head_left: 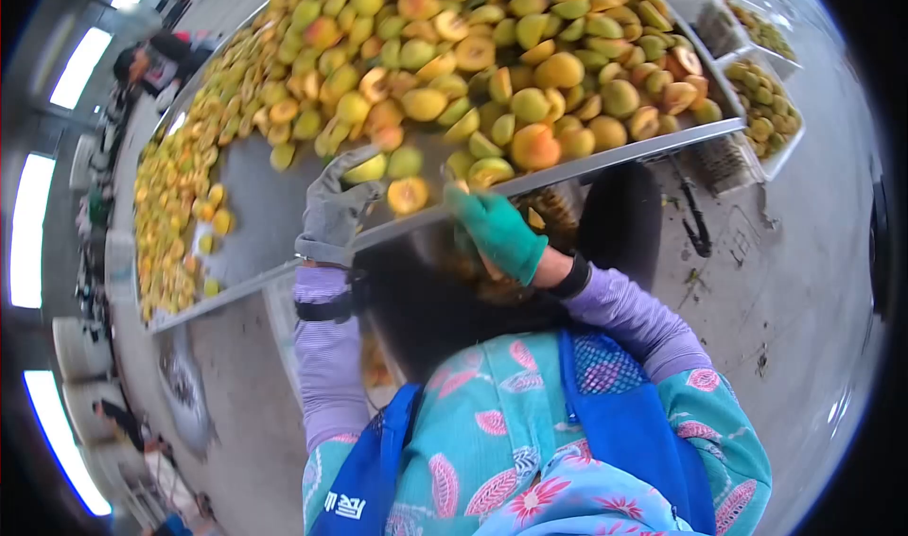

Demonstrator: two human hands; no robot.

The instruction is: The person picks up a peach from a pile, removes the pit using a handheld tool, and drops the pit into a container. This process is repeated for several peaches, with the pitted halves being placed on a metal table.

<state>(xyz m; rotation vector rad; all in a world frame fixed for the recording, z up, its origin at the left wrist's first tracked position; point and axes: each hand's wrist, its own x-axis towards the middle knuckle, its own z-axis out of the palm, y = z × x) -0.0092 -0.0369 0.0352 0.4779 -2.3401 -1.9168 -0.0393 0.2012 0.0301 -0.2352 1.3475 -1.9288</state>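
Observation:
My left hand [339, 213], in a grey glove, reaches over the near edge of a metal tray [260, 181]. Its index finger and thumb close around a yellow-green peach [369, 169]. A whole green peach [405, 162] and a cut half [408, 196] with an orange-red centre lie just beside it. My right hand [497, 235], in a green glove, is curled shut at the tray's rim, to the right of that half. Motion blurs its fingertips, and what they grip cannot be made out. Whole and halved peaches [426, 104] are heaped beyond both hands.
White crates of fruit [794, 144] stand on the floor at the right. Below the tray, a container with cut pieces [553, 210] is partly hidden by my right hand. Smaller pieces [175, 219] cover the tray's left end. Another person [165, 63] is at the far left.

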